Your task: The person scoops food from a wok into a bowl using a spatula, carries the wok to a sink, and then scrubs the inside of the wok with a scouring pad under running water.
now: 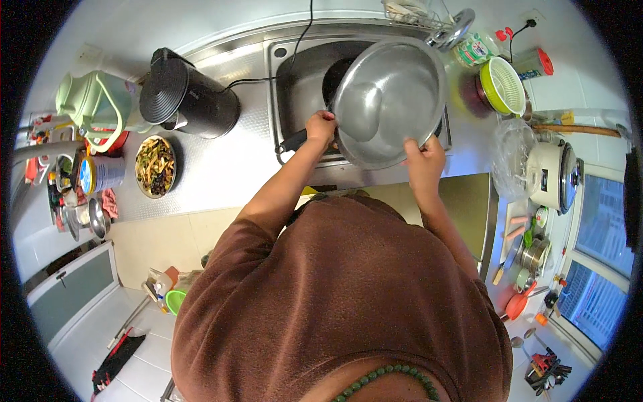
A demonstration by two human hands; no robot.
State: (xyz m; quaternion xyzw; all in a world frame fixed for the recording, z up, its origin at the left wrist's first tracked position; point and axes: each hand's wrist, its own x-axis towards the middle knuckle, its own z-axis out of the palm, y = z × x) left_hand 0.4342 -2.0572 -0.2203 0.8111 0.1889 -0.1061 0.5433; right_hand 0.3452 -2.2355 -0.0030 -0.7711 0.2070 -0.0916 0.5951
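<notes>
A large stainless steel basin [402,95] is held tilted over the sink [306,93], with its shiny inside facing me. My left hand [321,128] grips its left rim. At the lower right, my right hand [424,161] pinches the rim with the thumb on the inner side. Behind the basin, a dark pan [331,80] shows in part in the sink. A black handle [294,141] crosses the sink's front edge near my left wrist; the basin hides much of the pan. The chrome faucet [454,30] stands beyond the basin's upper right rim.
Left of the sink stand a black electric kettle [201,103], a pale green pitcher [95,103] and a plate of mixed cut food [155,166]. On the right are a green strainer basket [502,85], a detergent bottle [474,47], a rice cooker [550,176] and a knife [507,259].
</notes>
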